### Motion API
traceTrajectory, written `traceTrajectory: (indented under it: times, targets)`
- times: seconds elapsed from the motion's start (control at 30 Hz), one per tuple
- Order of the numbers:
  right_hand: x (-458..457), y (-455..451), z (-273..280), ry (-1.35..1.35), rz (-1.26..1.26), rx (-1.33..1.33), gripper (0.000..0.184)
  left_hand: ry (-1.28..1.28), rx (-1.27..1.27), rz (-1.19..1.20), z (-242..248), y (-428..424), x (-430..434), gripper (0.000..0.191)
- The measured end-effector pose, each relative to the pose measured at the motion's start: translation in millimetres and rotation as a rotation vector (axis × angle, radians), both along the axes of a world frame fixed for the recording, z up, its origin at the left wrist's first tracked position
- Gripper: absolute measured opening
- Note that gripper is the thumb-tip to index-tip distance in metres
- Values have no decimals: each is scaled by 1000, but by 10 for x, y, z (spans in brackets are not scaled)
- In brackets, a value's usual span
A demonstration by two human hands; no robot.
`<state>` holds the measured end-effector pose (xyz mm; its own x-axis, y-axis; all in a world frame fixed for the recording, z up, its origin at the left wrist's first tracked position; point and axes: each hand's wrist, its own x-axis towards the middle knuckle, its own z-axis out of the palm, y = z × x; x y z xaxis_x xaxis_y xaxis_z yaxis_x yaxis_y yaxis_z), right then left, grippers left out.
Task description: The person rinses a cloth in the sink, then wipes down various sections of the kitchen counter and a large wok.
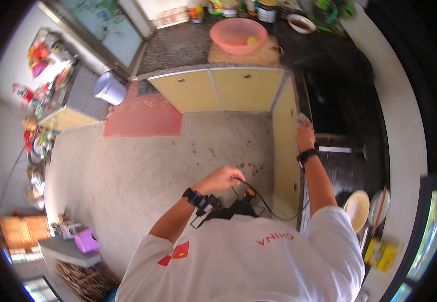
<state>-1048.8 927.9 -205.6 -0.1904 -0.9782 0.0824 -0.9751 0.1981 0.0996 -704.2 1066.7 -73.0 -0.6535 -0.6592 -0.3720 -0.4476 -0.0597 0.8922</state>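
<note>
A dark cable [266, 204] is pinched in the fingers of my left hand [221, 179], in front of my body. It curves down and to the right, towards the counter's edge near my right arm. My right hand [306, 136] reaches forward along the edge of the black counter. Its fingers are closed on a crumpled whitish cloth or wipe [303, 119], blurred at the cabinet's top edge. Just below that hand stands a yellow cabinet door [285, 158]. Both wrists wear black bands.
A pink plastic basin [238, 36] sits on a wooden cutting board [222, 56]. Bottles, jars and a bowl of dark liquid [301, 23] stand behind. At right are a cream bowl [356, 210] and a yellow packet [382, 254]. A red mat [143, 117] and a whitish bucket [109, 88] are farther left.
</note>
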Motion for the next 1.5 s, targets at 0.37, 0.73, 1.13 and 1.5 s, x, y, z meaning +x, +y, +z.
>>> traceTrajectory:
  times: [0.37,0.73,1.13,1.5]
  targets:
    - [231,2066,267,24,-329,50,19,110,-50,-295,49,284,205,13]
    - [434,4807,480,-234,-621,-49,30,230,-319,-835,-151,1009,-445,16]
    - [-110,6696,1102,-450,-925,248,28,220,-385,-1120,-92,1691,-1356,16]
    - [-824,7982,3104,-1097,-798,-167,46,280,-360,-1368,730,2418,-2983,22]
